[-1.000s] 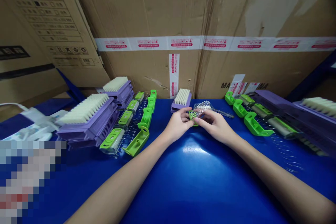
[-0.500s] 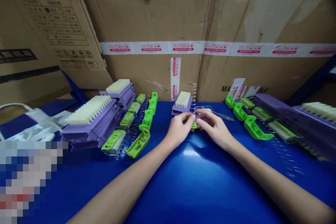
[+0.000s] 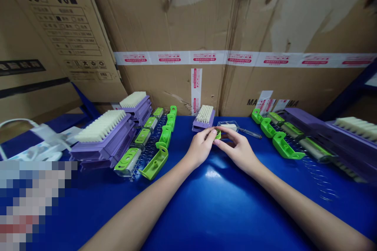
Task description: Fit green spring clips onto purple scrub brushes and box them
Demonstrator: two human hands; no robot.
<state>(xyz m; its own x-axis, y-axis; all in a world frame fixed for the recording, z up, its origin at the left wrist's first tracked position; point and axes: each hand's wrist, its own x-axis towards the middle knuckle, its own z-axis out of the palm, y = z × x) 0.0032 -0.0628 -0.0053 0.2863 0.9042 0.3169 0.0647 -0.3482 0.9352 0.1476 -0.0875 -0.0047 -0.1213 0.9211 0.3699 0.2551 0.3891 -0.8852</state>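
The left hand [image 3: 200,145] and right hand [image 3: 240,147] pinch a small green plastic piece [image 3: 218,134], likely working on it, needing steady fingers next

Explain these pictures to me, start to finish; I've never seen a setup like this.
There is no machine here: one camera on a person's head looks forward and down at their two bare hands. The left hand pinches a small green part, mostly covered by fingers. The right hand is right up against it; whether it grips too is hard to tell. On the blue table are bristled purple blocks, green brackets, wire springs and, beyond the hands, a clear box beside a slim tool. Cardboard stands behind.
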